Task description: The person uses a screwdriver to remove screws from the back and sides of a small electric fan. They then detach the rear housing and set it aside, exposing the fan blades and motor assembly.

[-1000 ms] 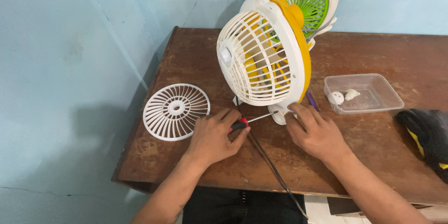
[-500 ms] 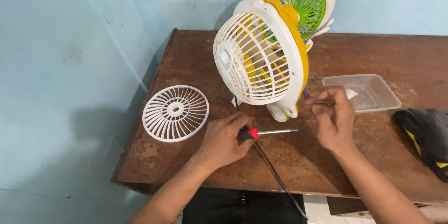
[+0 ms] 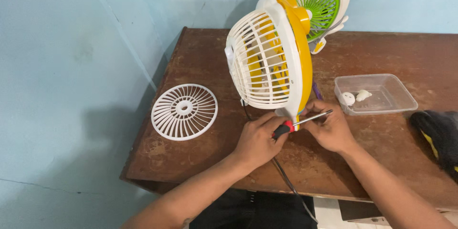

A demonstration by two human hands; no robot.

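A white and yellow table fan (image 3: 269,59) stands upright on the brown wooden table (image 3: 200,62), its grille turned left. My left hand (image 3: 257,138) grips the red handle of a screwdriver (image 3: 298,123) at the fan's base. The metal shaft points right and up. My right hand (image 3: 329,126) sits beside the base, fingers pinched around the shaft near its tip. A black cord (image 3: 286,181) runs from the fan down over the table's front edge.
A loose white round grille (image 3: 184,111) lies flat at the left. A clear plastic tray (image 3: 377,94) with small white parts sits at the right. A green and white fan (image 3: 317,0) leans on the blue wall. A black and yellow bag (image 3: 439,138) lies far right.
My right hand came back from the plastic tray to the fan's base. The screwdriver lifted off the table and now points at the base, held by both hands.
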